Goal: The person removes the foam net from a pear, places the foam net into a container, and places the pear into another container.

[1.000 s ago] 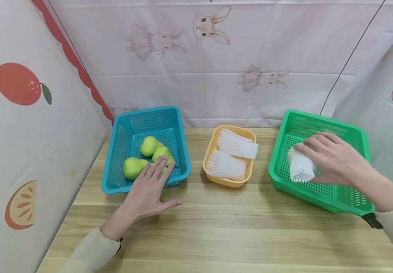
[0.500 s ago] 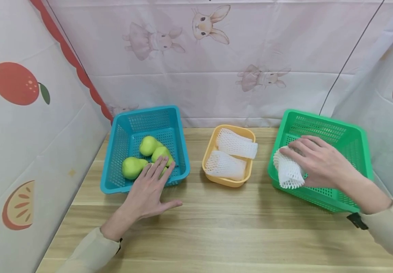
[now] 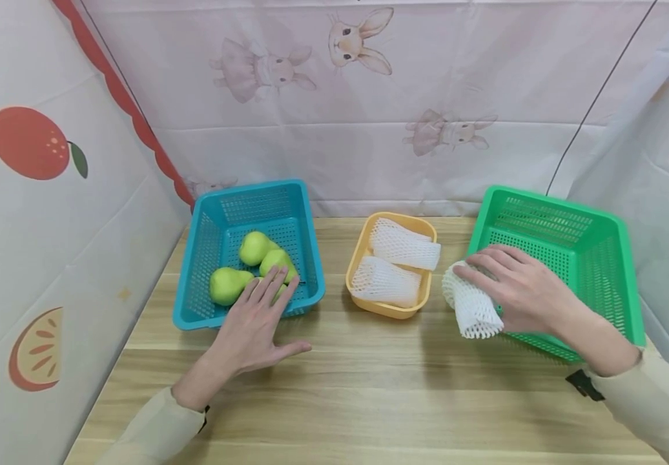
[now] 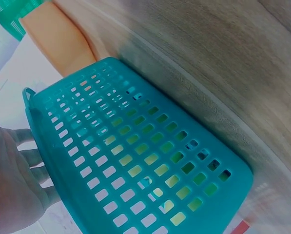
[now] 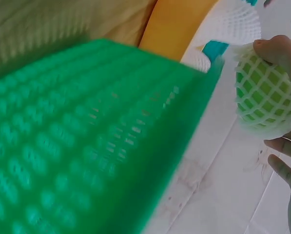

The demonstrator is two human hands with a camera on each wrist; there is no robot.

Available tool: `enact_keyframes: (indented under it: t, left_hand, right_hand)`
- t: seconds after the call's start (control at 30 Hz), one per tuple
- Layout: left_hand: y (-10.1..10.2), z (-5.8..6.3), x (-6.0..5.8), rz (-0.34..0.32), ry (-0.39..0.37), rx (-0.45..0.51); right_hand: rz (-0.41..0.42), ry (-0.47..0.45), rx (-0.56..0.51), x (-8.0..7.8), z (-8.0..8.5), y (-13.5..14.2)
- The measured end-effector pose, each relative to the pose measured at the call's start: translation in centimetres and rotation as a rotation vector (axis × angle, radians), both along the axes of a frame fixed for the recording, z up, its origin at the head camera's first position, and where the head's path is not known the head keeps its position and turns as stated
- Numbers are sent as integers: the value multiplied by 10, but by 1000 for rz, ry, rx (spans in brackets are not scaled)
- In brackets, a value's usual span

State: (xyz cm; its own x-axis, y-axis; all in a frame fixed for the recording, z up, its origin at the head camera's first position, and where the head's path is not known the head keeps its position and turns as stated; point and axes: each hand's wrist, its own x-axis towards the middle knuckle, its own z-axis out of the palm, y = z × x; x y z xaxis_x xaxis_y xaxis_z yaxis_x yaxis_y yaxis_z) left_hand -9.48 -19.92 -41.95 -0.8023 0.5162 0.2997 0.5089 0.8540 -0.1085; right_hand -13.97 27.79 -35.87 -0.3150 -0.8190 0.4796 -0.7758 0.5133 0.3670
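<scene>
My right hand (image 3: 523,290) grips a pear in a white foam net sleeve (image 3: 469,302), held at the left front edge of the green basket (image 3: 610,278). Through the mesh, the right wrist view shows the light green fruit (image 5: 263,92), with the thumb pressed on its upper end. My left hand (image 3: 248,332) lies with straight, spread fingers over the near rim of the blue basket (image 3: 310,258). Several green pears (image 3: 226,286) lie in that basket, one partly hidden under the fingertips. In the left wrist view, the left fingers (image 4: 33,157) reach behind the basket's rim.
Between the two larger baskets stands a small yellow basket (image 3: 389,310) with two white foam nets (image 3: 383,282) in it; one overhangs its right rim. All stand on a wooden table (image 3: 369,400). Printed cloth walls (image 3: 334,148) close off the back and sides.
My right hand has carried the netted pear leftward and nearer to me, from over the green basket's inside to its left front edge. The left hand has stayed still.
</scene>
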Motion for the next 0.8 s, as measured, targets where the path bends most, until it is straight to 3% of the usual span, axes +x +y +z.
enact_keyframes:
  t: [0.23, 0.43, 0.8]
  left_hand:
    - [1, 0, 1, -1, 3, 11]
    - [0, 0, 1, -1, -5, 4]
    - [-1, 0, 1, -1, -16, 5]
  right_hand:
    - [91, 14, -46, 2, -20, -23]
    - [120, 20, -83, 5, -38, -43]
    - [139, -50, -16, 11, -59, -64]
